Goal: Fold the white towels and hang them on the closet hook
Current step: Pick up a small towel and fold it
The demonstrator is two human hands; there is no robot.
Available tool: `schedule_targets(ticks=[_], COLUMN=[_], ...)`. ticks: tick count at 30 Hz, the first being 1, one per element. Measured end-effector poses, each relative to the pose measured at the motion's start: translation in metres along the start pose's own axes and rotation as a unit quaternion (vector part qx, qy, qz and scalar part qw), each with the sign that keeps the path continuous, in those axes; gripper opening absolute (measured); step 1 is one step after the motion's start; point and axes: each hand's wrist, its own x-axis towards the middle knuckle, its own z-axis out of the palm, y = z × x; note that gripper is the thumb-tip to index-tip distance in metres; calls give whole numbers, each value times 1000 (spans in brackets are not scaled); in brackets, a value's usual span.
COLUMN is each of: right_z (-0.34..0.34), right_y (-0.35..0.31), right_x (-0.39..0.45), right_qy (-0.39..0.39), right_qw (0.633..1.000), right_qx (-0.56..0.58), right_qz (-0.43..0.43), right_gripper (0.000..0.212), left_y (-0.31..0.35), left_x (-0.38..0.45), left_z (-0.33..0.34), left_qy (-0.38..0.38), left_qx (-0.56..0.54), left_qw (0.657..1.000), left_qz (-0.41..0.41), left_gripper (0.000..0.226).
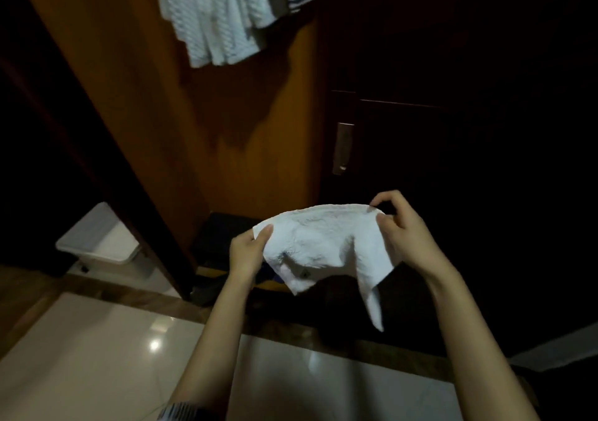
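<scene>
A small white towel is stretched in the air between my two hands, in front of the wooden closet side panel. My left hand pinches its left corner with thumb on top. My right hand pinches the upper right corner. The towel's lower part sags, and one corner dangles down. Several white towels hang at the top of the panel; their hook is out of view.
A dark closet door with a metal handle stands at the right. A white lidded bin sits on the floor at the left. Glossy floor tiles lie below. Dark items rest at the closet's foot.
</scene>
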Motion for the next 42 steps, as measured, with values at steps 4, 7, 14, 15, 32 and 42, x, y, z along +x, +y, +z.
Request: schedule_targets(ticks=[4, 7, 14, 15, 32, 42], right_z=[78, 132, 229, 239, 299, 308], right_y=[-59, -95, -147, -149, -201, -209], right_x=[16, 22, 43, 49, 197, 254], right_qy=[-74, -78, -151, -121, -162, -115], right_qw=[997, 995, 986, 989, 966, 975], right_qx=[8, 64, -14, -39, -85, -141], right_qz=[-9, 9, -61, -77, -183, -128], right_gripper=[30, 27, 48, 40, 15, 24], left_y=[11, 18, 31, 33, 105, 129], left_x=[20, 30, 61, 69, 194, 251], left_z=[-73, -116, -182, -190, -233, -234], left_qy=[53, 46, 16, 11, -167, -267], left_qx=[-16, -16, 17, 22, -20, -124], left_qw=[998, 996, 995, 995, 980, 955], left_qz=[31, 69, 94, 94, 104, 46], left_gripper=[20, 22, 24, 24, 25, 37])
